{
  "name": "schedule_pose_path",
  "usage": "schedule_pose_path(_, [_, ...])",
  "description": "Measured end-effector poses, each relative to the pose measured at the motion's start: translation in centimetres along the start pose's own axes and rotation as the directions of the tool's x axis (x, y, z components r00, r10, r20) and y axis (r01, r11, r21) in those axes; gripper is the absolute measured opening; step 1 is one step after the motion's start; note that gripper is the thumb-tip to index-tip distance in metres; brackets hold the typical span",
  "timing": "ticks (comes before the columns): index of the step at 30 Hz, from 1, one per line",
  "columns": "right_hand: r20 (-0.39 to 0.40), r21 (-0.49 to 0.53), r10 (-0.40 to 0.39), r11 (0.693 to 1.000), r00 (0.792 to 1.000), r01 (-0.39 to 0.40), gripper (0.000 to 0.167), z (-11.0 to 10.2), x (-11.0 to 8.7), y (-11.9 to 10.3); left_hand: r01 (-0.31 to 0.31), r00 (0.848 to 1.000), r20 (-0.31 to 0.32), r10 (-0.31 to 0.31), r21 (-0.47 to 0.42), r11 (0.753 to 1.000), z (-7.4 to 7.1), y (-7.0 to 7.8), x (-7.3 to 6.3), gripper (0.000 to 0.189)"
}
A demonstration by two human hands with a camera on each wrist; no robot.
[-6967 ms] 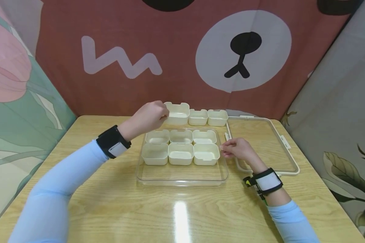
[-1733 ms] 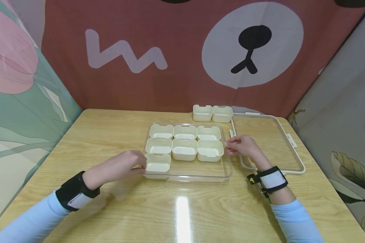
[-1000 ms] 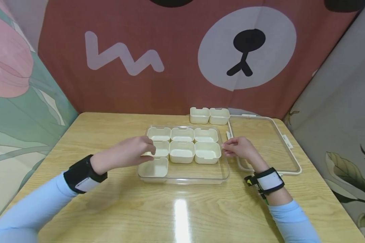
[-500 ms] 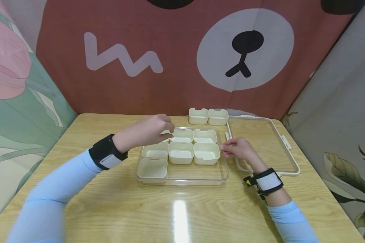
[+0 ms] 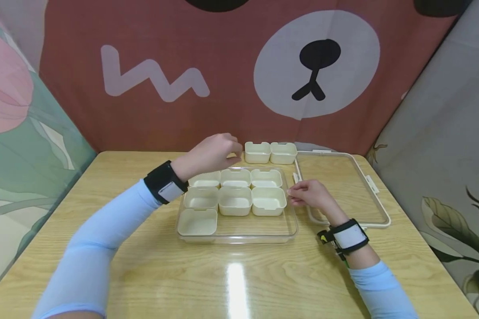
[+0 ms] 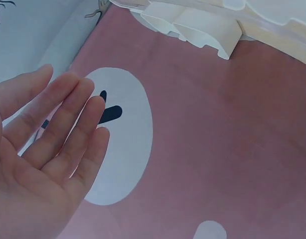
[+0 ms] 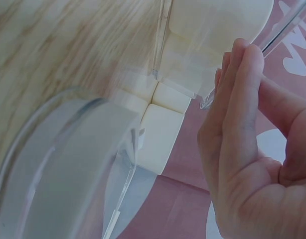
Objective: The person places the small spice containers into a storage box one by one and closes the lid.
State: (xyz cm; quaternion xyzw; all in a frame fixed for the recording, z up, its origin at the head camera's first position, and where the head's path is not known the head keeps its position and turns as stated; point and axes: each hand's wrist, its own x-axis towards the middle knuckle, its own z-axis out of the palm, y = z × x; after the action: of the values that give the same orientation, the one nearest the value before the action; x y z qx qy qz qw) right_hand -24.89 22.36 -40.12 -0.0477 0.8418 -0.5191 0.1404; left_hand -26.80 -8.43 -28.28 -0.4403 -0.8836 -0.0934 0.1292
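Note:
In the head view a clear plastic storage box holds several small cream bins: two rows of three, plus one bin at the front left. My left hand hovers over the box's back edge, left of two more cream bins standing at the back. Its fingers are relaxed and hold nothing; in the left wrist view the palm is bare. My right hand pinches the box's right wall between thumb and fingers.
A clear lid with a white frame and side clips lies on the wooden table to the right of the box. Behind the table hangs a red-brown cloth with a bear face; patterned cloths close off both sides.
Since seven seconds ago, my left hand has moved a cream bin from the back row into the box's front left. It then let go and moved back and right. My right hand stayed at the box.

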Motion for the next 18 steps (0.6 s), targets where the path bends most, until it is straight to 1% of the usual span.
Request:
schedule_pose_path(5, [-0.003, 0.000, 0.010, 1.000, 1.000, -0.010, 0.029, 0.0, -0.1, -0.2, 0.027, 0.999, -0.023, -0.026, 0.020, 0.999, 0.1, -0.6, 1.7, 0.004])
schedule_pose_path(8, [-0.003, -0.010, 0.014, 1.000, 1.000, -0.014, 0.030, 0.0, -0.2, -0.3, 0.050, 0.999, -0.024, -0.049, 0.019, 0.999, 0.2, -0.9, 2.6, 0.005])
schedule_pose_path(13, [-0.005, -0.004, 0.017, 1.000, 1.000, -0.017, 0.031, 0.0, -0.1, -0.2, 0.089, 0.996, -0.001, -0.089, 0.000, 0.996, 0.4, -1.3, 4.0, 0.006])
schedule_pose_path(18, [-0.012, 0.003, 0.027, 1.000, 1.000, -0.027, 0.032, 0.0, -0.2, -0.2, 0.136, 0.990, 0.037, -0.136, -0.005, 0.991, 1.1, -2.1, 5.1, 0.008])
